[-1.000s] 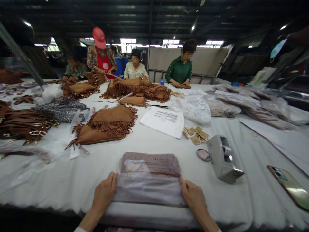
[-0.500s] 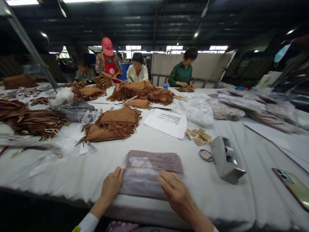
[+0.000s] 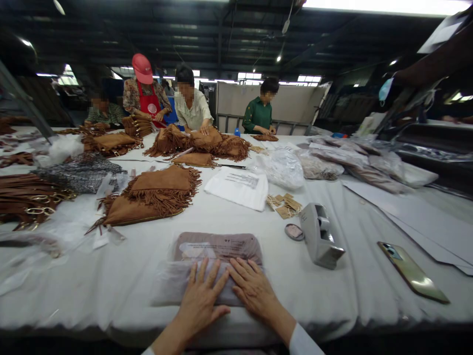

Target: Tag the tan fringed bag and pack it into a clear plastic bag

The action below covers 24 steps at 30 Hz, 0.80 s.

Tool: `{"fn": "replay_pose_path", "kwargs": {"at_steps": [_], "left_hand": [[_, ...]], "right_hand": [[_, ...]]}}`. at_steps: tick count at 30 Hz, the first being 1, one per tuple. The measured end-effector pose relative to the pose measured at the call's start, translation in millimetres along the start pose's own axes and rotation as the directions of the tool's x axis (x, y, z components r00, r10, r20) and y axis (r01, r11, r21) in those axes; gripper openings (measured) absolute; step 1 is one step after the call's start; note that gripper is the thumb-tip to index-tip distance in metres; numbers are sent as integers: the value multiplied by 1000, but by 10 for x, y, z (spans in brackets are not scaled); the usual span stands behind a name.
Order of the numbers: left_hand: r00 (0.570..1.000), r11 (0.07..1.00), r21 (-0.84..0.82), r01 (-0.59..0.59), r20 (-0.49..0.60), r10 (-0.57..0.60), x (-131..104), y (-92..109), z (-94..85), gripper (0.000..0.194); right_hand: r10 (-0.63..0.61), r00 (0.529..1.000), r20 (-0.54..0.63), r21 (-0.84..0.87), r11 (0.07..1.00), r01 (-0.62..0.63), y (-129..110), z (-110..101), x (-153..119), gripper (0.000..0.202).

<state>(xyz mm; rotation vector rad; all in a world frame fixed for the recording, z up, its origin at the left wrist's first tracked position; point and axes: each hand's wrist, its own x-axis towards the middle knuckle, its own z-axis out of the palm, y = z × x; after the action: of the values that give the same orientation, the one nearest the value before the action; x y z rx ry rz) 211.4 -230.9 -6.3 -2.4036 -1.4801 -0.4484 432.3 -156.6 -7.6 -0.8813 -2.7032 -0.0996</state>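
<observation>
A flat, greyish-brown item in a clear plastic bag [image 3: 221, 241] lies on the white-covered table [image 3: 121, 276] at the near edge. The lower part of the bag is folded over and looks milky. My left hand [image 3: 201, 298] rests on the fold, fingers spread, thumb pointing right. My right hand [image 3: 254, 288] lies flat beside it, its fingers stretched out over the bag's middle and right. Both palms face down and neither hand grips anything. Printed text and a pale patch show through the plastic above my fingertips.
Right of the bag stand a tape dispenser [image 3: 320, 236], a small round dish [image 3: 294, 231] and a phone [image 3: 413, 271]. Brown fringed bags [image 3: 155, 192], a white printed cloth [image 3: 238, 187], tags [image 3: 284, 204] and plastic-wrapped goods [image 3: 343, 153] lie farther back. Several people work across the table.
My left hand has left the bag's left edge and now lies spread on it. My right hand has flattened beside it. The view has turned right; a person opposite has reached onto the fringed bags.
</observation>
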Motion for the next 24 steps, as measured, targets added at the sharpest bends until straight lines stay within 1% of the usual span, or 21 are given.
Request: {"fn": "replay_pose_path", "kwargs": {"at_steps": [1,3,5,6,7,8,9,10,11,12,13,14,15,17,20,24], "left_hand": [[999,999,12,34,14,-34,28,24,58,78],[996,997,7,71,49,-71,39,12,142,78],[995,997,-16,82,67,-81,17,-21,178,77],[995,996,-26,83,66,-81,2,-29,186,77],[995,996,-36,84,62,-81,-13,-30,192,76],[995,996,-44,83,56,-81,-28,-25,202,74],[996,995,-49,84,48,-81,-42,-16,219,73],[996,995,-51,86,37,-84,-55,-7,244,72],[996,995,-52,88,23,-87,-67,0,275,71],[996,995,-51,88,8,-88,-77,4,310,70],[996,995,-48,85,-8,-85,-85,6,347,69],[997,996,-43,78,-24,-80,-92,4,380,68],[997,997,-35,70,-40,-72,-97,1,409,67],[996,998,-13,57,-68,-58,-101,-8,445,67],[993,999,23,48,-106,-45,-92,-15,453,67],[986,999,47,26,-163,-18,-63,-13,428,65]], "right_hand": [[32,999,-6,-1,999,-32,84,-4,-92,46],[134,991,-28,-1,991,-134,298,-47,-340,43],[263,959,-106,38,965,-261,540,-176,-621,38],[349,920,-176,76,937,-341,661,-280,-750,37],[457,849,-265,125,890,-440,778,-409,-862,37],[580,735,-351,190,813,-551,890,-553,-953,39],[705,579,-410,276,701,-658,999,-705,-1021,42],[808,405,-428,366,564,-740,1104,-854,-1069,46],[878,247,-410,444,429,-787,1206,-989,-1101,51],[918,136,-373,499,322,-804,1304,-1104,-1121,55],[940,74,-333,530,252,-810,1396,-1194,-1132,59],[951,52,-305,540,218,-813,1480,-1257,-1137,61],[956,54,-288,538,208,-817,1556,-1294,-1139,60],[965,69,-253,528,198,-826,1683,-1304,-1132,57],[984,83,-156,537,155,-829,1821,-1231,-1107,54],[991,122,-51,592,129,-796,1941,-1123,-1053,50]]}}
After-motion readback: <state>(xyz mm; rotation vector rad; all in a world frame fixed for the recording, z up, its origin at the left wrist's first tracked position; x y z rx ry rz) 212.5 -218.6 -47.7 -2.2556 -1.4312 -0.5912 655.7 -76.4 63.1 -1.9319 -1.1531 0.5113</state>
